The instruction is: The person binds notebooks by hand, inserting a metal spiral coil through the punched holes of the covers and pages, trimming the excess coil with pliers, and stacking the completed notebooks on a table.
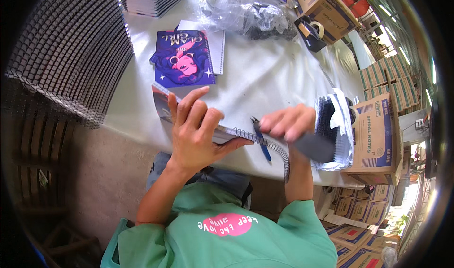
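My left hand (194, 126) holds a notebook (163, 102) on edge at the table's front, thumb on the near side and fingers over the far side. Along its edge runs a metal spiral coil (243, 133); the loose end (286, 164) hangs past the right corner toward me. My right hand (288, 123) is beside the coil, fingers curled and blurred by motion. A smeared dark grey oblong thing (317, 148) juts from it; its kind cannot be made out. Pliers with blue handles (266, 152) are next to the coil, partly hidden by it.
A purple illustrated notebook (184, 60) lies beyond my left hand. Stacked spiral notebooks (71, 45) rise at left, with another stack (153, 3) behind. Clear plastic (236, 10), a tape dispenser (309, 34), a wrapped bundle of coils (336, 131) and cartons (373, 135) stand farther back and right.
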The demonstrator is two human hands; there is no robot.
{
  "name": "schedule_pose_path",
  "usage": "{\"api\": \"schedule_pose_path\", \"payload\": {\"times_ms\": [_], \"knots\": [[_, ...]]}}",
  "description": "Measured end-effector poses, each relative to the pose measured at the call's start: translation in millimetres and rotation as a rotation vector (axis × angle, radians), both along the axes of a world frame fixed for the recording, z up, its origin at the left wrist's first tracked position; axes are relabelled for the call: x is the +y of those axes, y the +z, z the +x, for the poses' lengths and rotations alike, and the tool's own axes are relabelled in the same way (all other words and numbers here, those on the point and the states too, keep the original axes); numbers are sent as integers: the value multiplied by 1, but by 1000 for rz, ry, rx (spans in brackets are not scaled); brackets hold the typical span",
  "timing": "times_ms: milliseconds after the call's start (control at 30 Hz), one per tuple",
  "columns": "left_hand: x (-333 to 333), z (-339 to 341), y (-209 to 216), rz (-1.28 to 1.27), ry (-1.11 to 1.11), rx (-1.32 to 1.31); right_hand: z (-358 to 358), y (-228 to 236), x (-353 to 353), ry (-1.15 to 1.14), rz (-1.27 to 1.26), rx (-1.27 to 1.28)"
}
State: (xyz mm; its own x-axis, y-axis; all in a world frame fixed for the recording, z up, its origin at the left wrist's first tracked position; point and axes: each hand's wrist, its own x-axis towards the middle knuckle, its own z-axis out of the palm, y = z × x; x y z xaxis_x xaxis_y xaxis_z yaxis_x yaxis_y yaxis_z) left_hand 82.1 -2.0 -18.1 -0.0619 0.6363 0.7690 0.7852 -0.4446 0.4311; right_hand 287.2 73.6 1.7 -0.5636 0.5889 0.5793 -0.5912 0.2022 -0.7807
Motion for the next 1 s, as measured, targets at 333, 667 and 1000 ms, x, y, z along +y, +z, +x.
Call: {"api": "schedule_pose_path", "payload": {"times_ms": [333, 667, 1000], "knots": [[2, -25, 16, -28, 96, 40, -33, 13, 14, -377, 159, -683], [22, -49, 3, 59, -141, -163, -70, 17, 18, 145, 181, -89], [27, -52, -20, 13, -172, -532, -76, 11, 31, -235, 39, -443]]}}
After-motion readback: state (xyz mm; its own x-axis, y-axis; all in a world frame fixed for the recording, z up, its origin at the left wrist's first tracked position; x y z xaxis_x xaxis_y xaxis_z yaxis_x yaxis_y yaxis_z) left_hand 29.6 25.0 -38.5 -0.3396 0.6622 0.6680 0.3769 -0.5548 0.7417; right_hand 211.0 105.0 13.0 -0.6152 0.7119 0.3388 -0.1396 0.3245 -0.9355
